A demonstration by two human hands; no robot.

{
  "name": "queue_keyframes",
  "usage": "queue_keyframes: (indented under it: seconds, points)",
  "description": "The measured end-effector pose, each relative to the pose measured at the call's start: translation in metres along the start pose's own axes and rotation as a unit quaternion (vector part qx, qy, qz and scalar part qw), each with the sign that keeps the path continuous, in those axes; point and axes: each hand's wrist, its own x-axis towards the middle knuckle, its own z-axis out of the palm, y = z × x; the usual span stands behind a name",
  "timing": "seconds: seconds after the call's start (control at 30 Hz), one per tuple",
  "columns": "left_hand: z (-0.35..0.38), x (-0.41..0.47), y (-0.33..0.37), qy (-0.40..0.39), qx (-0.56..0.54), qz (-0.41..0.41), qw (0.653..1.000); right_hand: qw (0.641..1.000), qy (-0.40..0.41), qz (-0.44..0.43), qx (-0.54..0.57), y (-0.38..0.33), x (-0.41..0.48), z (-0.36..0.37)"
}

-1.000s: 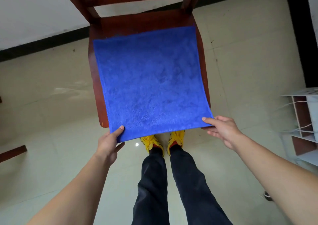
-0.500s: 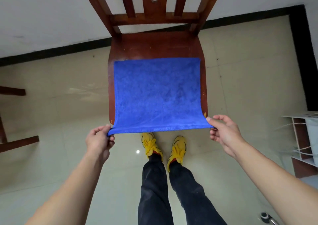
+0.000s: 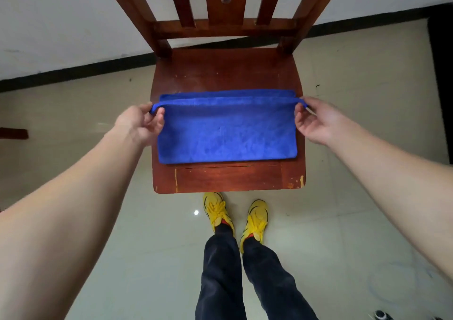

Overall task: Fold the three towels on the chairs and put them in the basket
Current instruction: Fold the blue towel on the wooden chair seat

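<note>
A blue towel lies folded in half on the seat of a red-brown wooden chair. Its upper layer's far edge sits just short of the lower layer's far edge. My left hand pinches the upper layer's far left corner. My right hand pinches the far right corner. Both corners are lifted slightly off the seat. No basket and no other towel is in view.
The chair's slatted back stands against a white wall with a black skirting. My legs and yellow shoes are on the tiled floor just in front of the seat. Part of another wooden piece shows at the left edge.
Both hands have carried the towel's near edge away from me over the seat, folding it in half. The front strip of the seat is now uncovered.
</note>
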Motion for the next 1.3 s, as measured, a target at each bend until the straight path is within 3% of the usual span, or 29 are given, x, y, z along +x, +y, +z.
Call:
queue_keyframes:
  seconds: [0.27,0.33,0.37,0.4,0.43,0.5,0.53,0.57,0.6,0.67,0.73,0.8,0.87,0.93,1.0,1.1,1.23,1.3]
  points:
    - [0.022,0.046,0.010,0.061,0.072,0.016,0.995,0.996,0.051,-0.070,-0.034,-0.013,0.029,0.034]
    - [0.024,0.048,0.009,0.118,0.142,0.084,0.979,0.985,0.076,-0.132,-0.078,-0.011,0.031,0.043]
    - [0.024,0.047,0.006,0.152,0.211,0.151,0.954,0.968,0.100,-0.188,-0.136,-0.007,0.031,0.046]
    - [0.024,0.045,0.003,0.173,0.306,0.237,0.906,0.928,0.130,-0.264,-0.227,-0.001,0.031,0.051]
    - [0.025,0.042,-0.003,0.160,0.405,0.327,0.839,0.865,0.143,-0.350,-0.330,0.007,0.029,0.055]
    - [0.028,0.035,-0.018,0.058,0.558,0.466,0.684,0.752,0.062,-0.446,-0.481,0.033,0.026,0.068]
    - [0.030,0.036,-0.026,0.005,0.618,0.492,0.613,0.739,0.009,-0.432,-0.517,0.048,0.027,0.074]
    - [0.031,0.039,-0.033,-0.029,0.673,0.490,0.553,0.758,-0.029,-0.380,-0.529,0.060,0.028,0.079]
    - [0.030,0.045,-0.037,-0.040,0.716,0.477,0.508,0.800,-0.043,-0.314,-0.510,0.067,0.032,0.083]
    - [0.023,0.058,-0.041,-0.038,0.757,0.461,0.461,0.893,-0.009,-0.195,-0.406,0.063,0.041,0.081]
    - [0.013,0.067,-0.040,-0.039,0.777,0.462,0.425,0.934,0.045,-0.164,-0.315,0.044,0.050,0.070]
    - [0.005,0.070,-0.040,-0.032,0.794,0.448,0.409,0.938,0.077,-0.177,-0.289,0.028,0.053,0.059]
    - [0.001,0.065,-0.045,-0.005,0.793,0.442,0.419,0.914,0.103,-0.217,-0.326,0.027,0.050,0.055]
    - [-0.006,0.057,-0.061,-0.008,0.783,0.470,0.407,0.894,0.114,-0.250,-0.354,0.036,0.040,0.058]
    - [-0.020,0.053,-0.084,-0.038,0.776,0.502,0.381,0.910,0.077,-0.217,-0.346,0.054,0.025,0.056]
    - [-0.050,0.054,-0.113,-0.025,0.773,0.500,0.390,0.923,0.024,-0.112,-0.367,0.086,0.011,0.030]
    - [-0.073,0.056,-0.126,-0.008,0.768,0.513,0.384,0.923,0.101,-0.098,-0.359,0.090,0.014,-0.024]
    - [-0.074,0.055,-0.126,-0.008,0.770,0.509,0.384,0.896,0.156,-0.140,-0.391,0.084,0.018,-0.038]
